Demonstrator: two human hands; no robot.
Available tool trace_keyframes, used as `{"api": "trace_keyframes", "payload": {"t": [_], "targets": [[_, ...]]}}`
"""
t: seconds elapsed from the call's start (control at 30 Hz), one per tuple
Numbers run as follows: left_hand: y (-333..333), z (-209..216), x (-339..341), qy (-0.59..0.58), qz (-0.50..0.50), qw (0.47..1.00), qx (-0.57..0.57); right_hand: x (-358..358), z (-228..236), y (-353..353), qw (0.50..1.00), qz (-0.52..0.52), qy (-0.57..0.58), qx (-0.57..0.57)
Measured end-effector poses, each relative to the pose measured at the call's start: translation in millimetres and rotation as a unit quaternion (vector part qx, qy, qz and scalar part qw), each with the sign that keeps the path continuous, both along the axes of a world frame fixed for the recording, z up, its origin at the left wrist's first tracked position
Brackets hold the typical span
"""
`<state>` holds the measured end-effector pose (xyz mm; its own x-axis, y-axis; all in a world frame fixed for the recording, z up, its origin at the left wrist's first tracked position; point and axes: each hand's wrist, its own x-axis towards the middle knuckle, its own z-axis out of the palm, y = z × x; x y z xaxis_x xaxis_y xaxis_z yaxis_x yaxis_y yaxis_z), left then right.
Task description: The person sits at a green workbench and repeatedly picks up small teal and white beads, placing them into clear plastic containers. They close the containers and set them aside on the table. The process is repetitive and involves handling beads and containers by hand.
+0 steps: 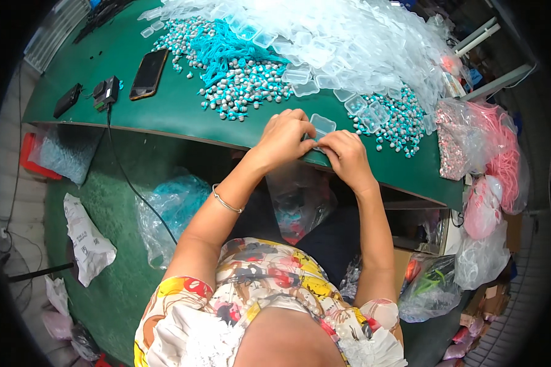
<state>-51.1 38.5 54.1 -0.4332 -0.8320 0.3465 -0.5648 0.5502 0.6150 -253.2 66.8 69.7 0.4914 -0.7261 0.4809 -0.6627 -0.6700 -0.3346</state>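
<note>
While a dark case (68, 101) lies near the left end of the green counter (177, 116), a small black device (106, 92) sits just beside it, a cable (117, 153) running from it over the front edge. Next comes a phone (149, 73), lying flat, then a loose heap of grey-and-turquoise beads (242, 88) with turquoise cords (226, 55) tangled over its far side. A bracelet (228, 199) circles the left forearm, and beyond it the left hand (286, 136) bends its fingers inward at a small clear box (322, 124) near the counter's front edge. From the other side, the right hand (344, 153) brings thumb and forefinger in, so the two hands nearly meet at the box's near side; whether either grips it cannot be told, as the fingers hide the spot. Behind them spreads a large pile of clear boxes (367, 49), with a second bead heap (404, 125) at its right. Farther right are a bag of beads (456, 140) and pink cords (502, 153).
</note>
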Motion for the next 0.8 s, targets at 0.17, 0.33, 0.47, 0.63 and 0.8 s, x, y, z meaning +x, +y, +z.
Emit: {"api": "trace_keyframes", "payload": {"t": [0.17, 0.33, 0.47, 0.63, 0.8], "targets": [[1, -5, 7, 0.001, -0.019, 1.0, -0.004, -4, -3, -2, 0.999, 0.004, -0.032, 0.028], [2, -7, 12, 0.031, -0.025, 0.998, -0.048, -2, 0, -5, 0.995, -0.025, -0.083, 0.054], [2, -15, 10, 0.024, -0.03, 0.996, -0.083, 9, 12, -25, 0.995, -0.04, -0.091, 0.031], [0, -16, 12, 0.016, -0.038, 0.996, -0.075, 52, 22, -86, 0.997, -0.012, -0.036, -0.07], [-1, -19, 8, 0.046, -0.016, 0.993, -0.106, 115, 25, -140, 0.993, -0.047, 0.024, -0.103]]}}
